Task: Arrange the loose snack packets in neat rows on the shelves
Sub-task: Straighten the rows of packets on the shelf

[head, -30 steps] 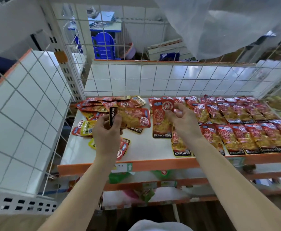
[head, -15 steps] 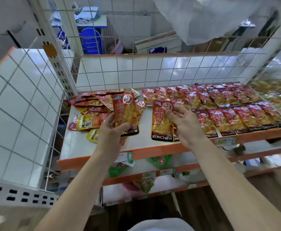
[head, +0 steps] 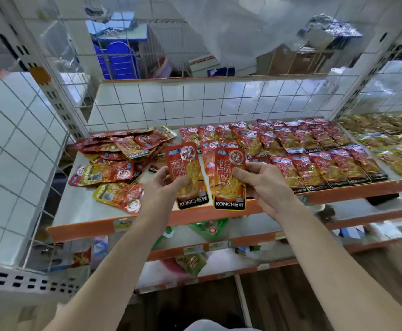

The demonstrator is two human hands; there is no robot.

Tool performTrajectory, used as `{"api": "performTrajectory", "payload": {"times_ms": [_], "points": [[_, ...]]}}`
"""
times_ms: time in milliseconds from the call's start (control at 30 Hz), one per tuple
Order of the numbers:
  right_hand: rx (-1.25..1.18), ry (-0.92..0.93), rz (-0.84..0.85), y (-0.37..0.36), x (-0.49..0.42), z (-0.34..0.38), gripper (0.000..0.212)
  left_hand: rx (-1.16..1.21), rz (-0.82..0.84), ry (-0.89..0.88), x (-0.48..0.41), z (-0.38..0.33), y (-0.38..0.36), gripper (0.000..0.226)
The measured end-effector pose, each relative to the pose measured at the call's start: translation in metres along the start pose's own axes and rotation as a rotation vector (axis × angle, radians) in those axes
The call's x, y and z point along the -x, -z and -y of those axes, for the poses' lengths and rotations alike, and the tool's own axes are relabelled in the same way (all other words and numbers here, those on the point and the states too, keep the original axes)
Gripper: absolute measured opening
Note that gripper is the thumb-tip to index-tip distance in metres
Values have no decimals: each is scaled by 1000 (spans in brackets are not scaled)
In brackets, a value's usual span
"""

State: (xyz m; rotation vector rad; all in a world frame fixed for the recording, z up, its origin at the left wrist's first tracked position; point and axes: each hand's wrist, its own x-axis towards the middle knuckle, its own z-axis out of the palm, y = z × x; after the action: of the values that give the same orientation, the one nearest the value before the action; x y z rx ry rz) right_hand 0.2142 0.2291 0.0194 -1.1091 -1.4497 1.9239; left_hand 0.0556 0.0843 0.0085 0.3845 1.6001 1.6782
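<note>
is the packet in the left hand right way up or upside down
Right way up, leaning slightly: the left hand grips the left packet with its KONCHEW band lowest, nearest the person.

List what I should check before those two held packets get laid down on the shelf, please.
1. Grip of the left hand on the left packet: ok, thumb across its front.
2. Grip of the right hand on the right packet: ok, thumb on its front.
3. Both packets front side up, brand name at the bottom: ok.
4. Free slot beside the neat rows: cannot tell, the held packets hide it.
5. Sorting of the loose pile: not ok, it lies jumbled on the left of the shelf.
</note>
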Motion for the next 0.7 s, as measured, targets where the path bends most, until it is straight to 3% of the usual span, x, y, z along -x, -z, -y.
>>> {"api": "performTrajectory", "payload": {"times_ms": [333,700], "points": [[25,50,-27,78,11,19,9,-20,-20,-1,30,6,-79,17],[39,90,-70,121,4,29,10,-22,-83,14,30,16,-113,18]]}}
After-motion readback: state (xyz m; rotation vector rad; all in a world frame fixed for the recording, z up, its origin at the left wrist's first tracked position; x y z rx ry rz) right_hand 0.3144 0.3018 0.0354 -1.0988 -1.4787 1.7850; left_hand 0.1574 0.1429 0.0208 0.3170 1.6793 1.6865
